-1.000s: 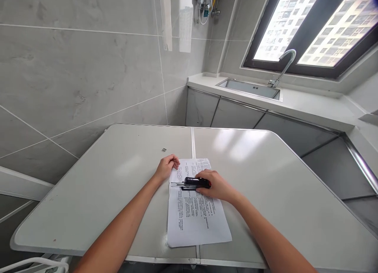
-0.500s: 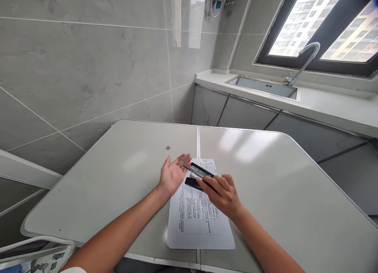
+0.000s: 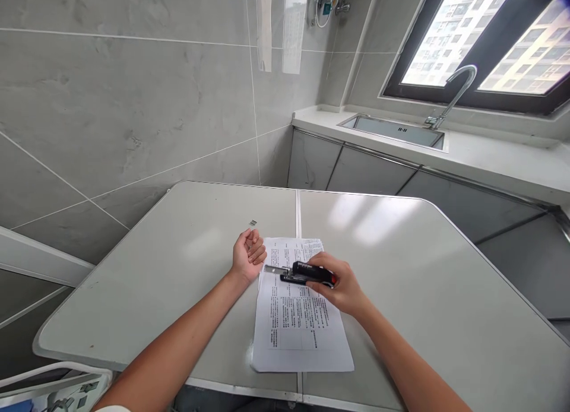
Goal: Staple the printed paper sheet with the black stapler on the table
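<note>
My right hand (image 3: 341,283) grips a black stapler (image 3: 307,272) with a red spot near its back end. The stapler is held level above the printed sheets (image 3: 303,346), and its metal magazine sticks out to the left. My left hand (image 3: 250,256) is turned palm up with its fingers curled in, just left of the magazine's tip. Whatever its fingers enclose is hidden. Small strips of staples (image 3: 253,222) lie on the table just beyond my left hand. The sheets lie one on another across the table's centre seam.
The pale folding table (image 3: 155,281) has a metal-edged seam down its middle. A tiled wall (image 3: 133,115) rises behind it on the left. At the back right are a counter with a sink (image 3: 396,130) and a tap (image 3: 461,91). A white rack (image 3: 66,376) stands at the lower left.
My left hand has curled from open-palmed to closed and drawn back slightly left. The stapler has turned from tilted and spread apart over the palm to level, with its black top upward.
</note>
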### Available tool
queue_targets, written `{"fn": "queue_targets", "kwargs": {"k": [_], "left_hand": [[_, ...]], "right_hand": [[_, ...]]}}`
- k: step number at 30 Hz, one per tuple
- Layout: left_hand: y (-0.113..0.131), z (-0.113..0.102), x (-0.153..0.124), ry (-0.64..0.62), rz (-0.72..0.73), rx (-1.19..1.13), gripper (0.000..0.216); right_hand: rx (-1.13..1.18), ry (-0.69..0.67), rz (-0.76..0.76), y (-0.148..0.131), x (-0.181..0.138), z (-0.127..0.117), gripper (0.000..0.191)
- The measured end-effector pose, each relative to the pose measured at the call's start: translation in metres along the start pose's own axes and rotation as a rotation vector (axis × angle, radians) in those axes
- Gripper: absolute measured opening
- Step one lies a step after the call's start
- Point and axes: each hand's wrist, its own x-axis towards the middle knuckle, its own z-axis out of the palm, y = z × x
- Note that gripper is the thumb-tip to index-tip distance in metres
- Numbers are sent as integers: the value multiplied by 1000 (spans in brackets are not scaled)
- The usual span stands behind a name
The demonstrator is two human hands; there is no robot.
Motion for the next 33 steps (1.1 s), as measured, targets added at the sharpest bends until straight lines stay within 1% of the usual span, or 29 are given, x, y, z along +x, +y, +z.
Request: {"fn": "queue_targets", "kwargs": {"k": [1,3,6,8,9,13,15,16,17,18,19,21,22,23,26,27,29,31,33], "left_hand": [[2,2,-1,-40,-17,11,34],[3,7,-3,-104,-27,0,27],[-1,12,-7,-186,-61,-44,2],[-4,13,-7,-215,-93,-41,15],[-5,12,-6,-219,-97,-29,18],[-4,11,0,-202,-23,125,12],[-4,13,-1,-202,32,257,10],[-4,15,-3,-211,64,332,14],[-4,16,-5,-226,105,407,19],[-4,18,-8,-247,155,487,24],[-5,19,-12,-273,209,578,27],[-5,20,-20,-326,294,793,24],[-5,20,-24,-346,319,906,20],[-6,19,-28,-368,334,1003,17],[-7,18,-36,-442,423,1149,15],[-9,18,-37,-466,457,1165,15],[-12,20,-40,-488,492,1181,12],[-15,22,-41,-481,484,1177,7],[-17,23,-42,-472,445,1154,5]], "right_hand": [[16,-64,15,0,-1,0,26],[0,-149,56,1,-3,3,28],[-34,-217,96,2,-4,10,28],[-53,-235,96,4,-4,13,29],[-66,-243,89,5,-4,14,29],[-149,-267,46,10,-4,10,27],[-186,-270,7,11,-4,9,33],[-205,-245,-20,11,-3,9,40],[-232,-186,-51,11,-2,10,48],[-272,-83,-87,10,-1,12,53],[-326,56,-128,9,0,15,53],[-449,330,-230,5,3,21,42],[-508,407,-291,2,4,24,38],[-557,430,-352,0,5,27,37],[-617,332,-481,-5,6,33,44],[-614,316,-504,-6,5,34,45],[-584,329,-547,-7,3,34,45],[-566,340,-600,-7,1,34,43],[-578,320,-638,-6,0,33,39]]}}
